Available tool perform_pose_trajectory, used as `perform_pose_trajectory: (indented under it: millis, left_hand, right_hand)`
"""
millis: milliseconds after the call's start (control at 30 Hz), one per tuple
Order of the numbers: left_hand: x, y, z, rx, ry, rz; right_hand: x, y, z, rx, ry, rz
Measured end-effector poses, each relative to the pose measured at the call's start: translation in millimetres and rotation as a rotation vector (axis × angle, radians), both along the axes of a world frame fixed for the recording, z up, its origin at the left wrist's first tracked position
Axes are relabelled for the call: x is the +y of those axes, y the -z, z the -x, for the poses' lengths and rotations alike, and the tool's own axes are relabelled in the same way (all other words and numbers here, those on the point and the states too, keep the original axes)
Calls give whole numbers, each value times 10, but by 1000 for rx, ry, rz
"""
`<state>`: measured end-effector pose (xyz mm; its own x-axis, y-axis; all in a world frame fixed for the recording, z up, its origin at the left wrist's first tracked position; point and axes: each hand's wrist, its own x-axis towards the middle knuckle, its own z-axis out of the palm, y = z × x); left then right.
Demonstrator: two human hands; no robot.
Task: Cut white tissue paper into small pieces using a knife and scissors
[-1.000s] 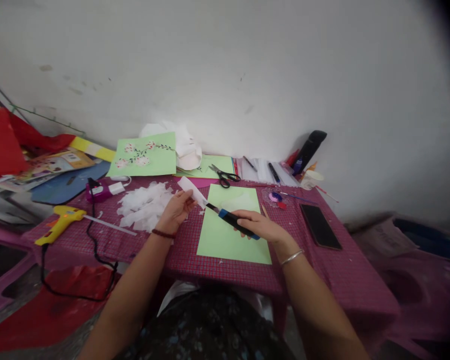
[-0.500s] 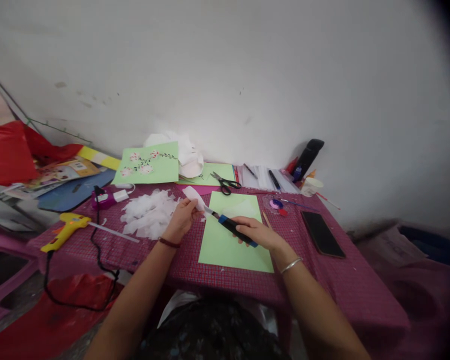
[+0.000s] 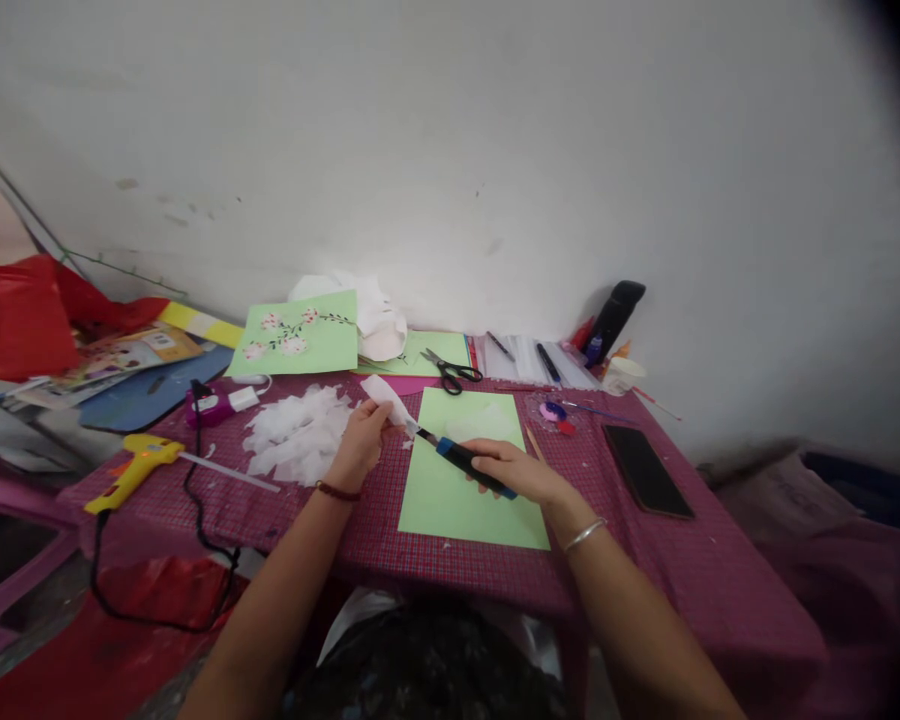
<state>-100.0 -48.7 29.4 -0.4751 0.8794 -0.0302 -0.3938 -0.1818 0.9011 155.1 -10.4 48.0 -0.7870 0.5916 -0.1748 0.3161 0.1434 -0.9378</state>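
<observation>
My left hand [image 3: 366, 438] pinches a strip of white tissue paper [image 3: 387, 396], holding it up above the table. In my right hand [image 3: 511, 470] is a utility knife [image 3: 457, 456] with a blue and black handle. Its blade points left and meets or nearly meets the lower end of the strip. A light green sheet of paper [image 3: 469, 515] lies flat beneath the knife. Left of my left hand spreads a pile of torn white tissue pieces [image 3: 300, 435]. Black-handled scissors [image 3: 451, 372] rest beyond the green sheet.
A yellow glue gun [image 3: 139, 465] with a black cord lies at the left. Behind the tissue pile leans a green card with painted flowers [image 3: 300, 340]. To the right are a dark phone [image 3: 649, 470], a paintbrush [image 3: 596, 408] and pens [image 3: 547, 362] by the wall.
The knife blade has shifted slightly toward the lower end of the tissue strip. Both hands keep their grips, and the whole view has moved a little.
</observation>
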Motion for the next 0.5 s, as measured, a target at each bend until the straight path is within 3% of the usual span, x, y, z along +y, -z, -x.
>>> perform_pose_trajectory:
  millis: [167,500]
  left_hand:
    - [-19,23,-72,-47,71,10]
    - [-6,59,-78,-98,45,5]
  right_hand:
    - [-8,-17,7,-4,12,-5]
    - [8,-10,7,1,40,1]
